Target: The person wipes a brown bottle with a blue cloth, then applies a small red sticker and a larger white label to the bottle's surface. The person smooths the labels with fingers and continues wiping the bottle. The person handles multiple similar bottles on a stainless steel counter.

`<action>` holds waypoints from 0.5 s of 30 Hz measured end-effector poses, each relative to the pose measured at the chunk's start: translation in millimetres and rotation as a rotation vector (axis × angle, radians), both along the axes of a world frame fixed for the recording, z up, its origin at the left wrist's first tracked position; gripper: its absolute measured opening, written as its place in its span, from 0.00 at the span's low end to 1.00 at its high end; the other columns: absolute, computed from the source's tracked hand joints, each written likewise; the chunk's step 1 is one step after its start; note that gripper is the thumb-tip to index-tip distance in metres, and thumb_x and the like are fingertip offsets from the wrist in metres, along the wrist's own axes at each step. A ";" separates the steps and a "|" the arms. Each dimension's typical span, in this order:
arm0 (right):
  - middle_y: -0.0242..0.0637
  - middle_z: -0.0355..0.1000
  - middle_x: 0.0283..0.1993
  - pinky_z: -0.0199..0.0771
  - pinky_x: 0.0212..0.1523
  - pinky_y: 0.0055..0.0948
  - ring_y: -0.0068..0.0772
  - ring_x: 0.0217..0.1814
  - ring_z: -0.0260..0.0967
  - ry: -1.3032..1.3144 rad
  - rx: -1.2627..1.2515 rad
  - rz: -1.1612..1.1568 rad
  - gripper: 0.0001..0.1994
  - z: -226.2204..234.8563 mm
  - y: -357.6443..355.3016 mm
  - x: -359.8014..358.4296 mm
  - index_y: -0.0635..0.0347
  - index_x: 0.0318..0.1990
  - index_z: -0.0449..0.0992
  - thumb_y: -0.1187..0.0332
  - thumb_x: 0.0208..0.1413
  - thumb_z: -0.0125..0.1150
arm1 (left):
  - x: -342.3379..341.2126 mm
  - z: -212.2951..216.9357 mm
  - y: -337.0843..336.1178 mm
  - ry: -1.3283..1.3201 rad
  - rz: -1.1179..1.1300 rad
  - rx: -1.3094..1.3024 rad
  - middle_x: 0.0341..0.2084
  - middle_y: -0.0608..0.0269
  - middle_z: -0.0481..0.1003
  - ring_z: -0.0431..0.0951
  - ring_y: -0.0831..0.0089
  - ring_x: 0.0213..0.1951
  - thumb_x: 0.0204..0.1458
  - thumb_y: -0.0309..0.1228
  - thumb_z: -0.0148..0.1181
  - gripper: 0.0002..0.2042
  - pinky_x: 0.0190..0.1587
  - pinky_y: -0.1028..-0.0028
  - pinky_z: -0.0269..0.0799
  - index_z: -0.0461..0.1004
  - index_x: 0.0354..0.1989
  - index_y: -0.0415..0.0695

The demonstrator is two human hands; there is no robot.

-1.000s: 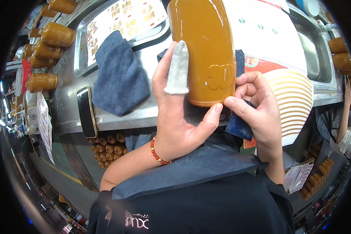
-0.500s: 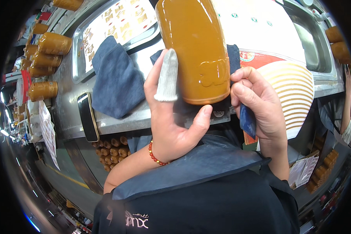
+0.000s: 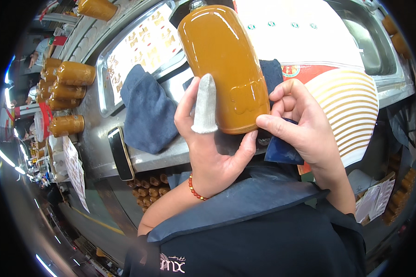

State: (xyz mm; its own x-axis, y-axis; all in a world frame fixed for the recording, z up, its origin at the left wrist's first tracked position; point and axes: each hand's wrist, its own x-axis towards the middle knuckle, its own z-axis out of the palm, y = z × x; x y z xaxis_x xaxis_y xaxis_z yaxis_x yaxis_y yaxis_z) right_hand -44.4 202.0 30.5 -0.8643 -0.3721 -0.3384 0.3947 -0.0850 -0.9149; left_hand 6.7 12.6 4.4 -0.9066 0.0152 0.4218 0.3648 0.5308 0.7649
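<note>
A large amber glass bottle [image 3: 222, 64] lies tilted before me, its pale neck at the far end and its base toward me. My left hand [image 3: 212, 143] grips the base end, thumb by the bottom edge and fingers along the left side. One finger of that hand wears a grey knitted finger cover [image 3: 205, 104]. At the base's right edge is the thumb of my right hand [image 3: 305, 120], its fingers curled. Below these fingers hangs a dark blue, flat, shiny piece [image 3: 284, 148], seemingly held in the palm; its kind is unclear. Folded blue cloth [image 3: 270, 74] shows behind the bottle.
Another blue cloth [image 3: 148, 113] lies on the metal bench [image 3: 97, 157], beside a phone [image 3: 120, 154]. A metal tray [image 3: 107, 99] holds printed sticker sheets [image 3: 143, 39]. More amber bottles [image 3: 76, 74] stand left. Right are a striped white-and-gold sheet [image 3: 342, 111] and a sink [image 3: 370, 60].
The bottle has come slightly down and left in view, showing its neck. My right thumb has moved onto its base edge. More of the blue piece shows. The whole view has shifted.
</note>
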 end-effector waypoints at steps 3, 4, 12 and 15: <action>0.27 0.72 0.34 0.68 0.40 0.14 0.14 0.37 0.68 -0.087 -0.096 -0.013 0.17 -2.0 4.1 -1.4 0.62 0.48 0.69 0.70 0.58 0.71 | 1.7 2.1 -0.3 -0.020 -0.010 0.018 0.69 0.48 0.45 0.51 0.54 0.72 0.47 0.28 0.71 0.43 0.70 0.62 0.55 0.54 0.72 0.34; 0.28 0.72 0.35 0.68 0.41 0.14 0.14 0.37 0.68 -0.140 -0.140 -0.030 0.16 -2.5 5.2 -1.3 0.62 0.48 0.69 0.69 0.59 0.70 | 2.7 3.1 -0.8 -0.027 -0.009 0.001 0.69 0.48 0.45 0.51 0.54 0.72 0.47 0.28 0.71 0.44 0.70 0.62 0.55 0.53 0.72 0.34; 0.27 0.72 0.37 0.68 0.43 0.15 0.15 0.39 0.69 -0.149 -0.224 -0.053 0.11 -8.7 6.5 3.2 0.61 0.48 0.71 0.68 0.64 0.65 | -9.4 8.8 2.8 0.039 0.000 -0.035 0.69 0.45 0.47 0.50 0.52 0.72 0.47 0.28 0.70 0.43 0.70 0.60 0.53 0.54 0.72 0.34; 0.26 0.70 0.35 0.66 0.42 0.14 0.14 0.37 0.68 -0.107 -0.178 -0.052 0.09 -9.0 4.7 4.3 0.60 0.48 0.71 0.69 0.66 0.61 | -11.0 8.0 7.9 0.027 0.023 -0.023 0.69 0.44 0.47 0.50 0.51 0.71 0.47 0.27 0.70 0.42 0.70 0.60 0.52 0.54 0.72 0.34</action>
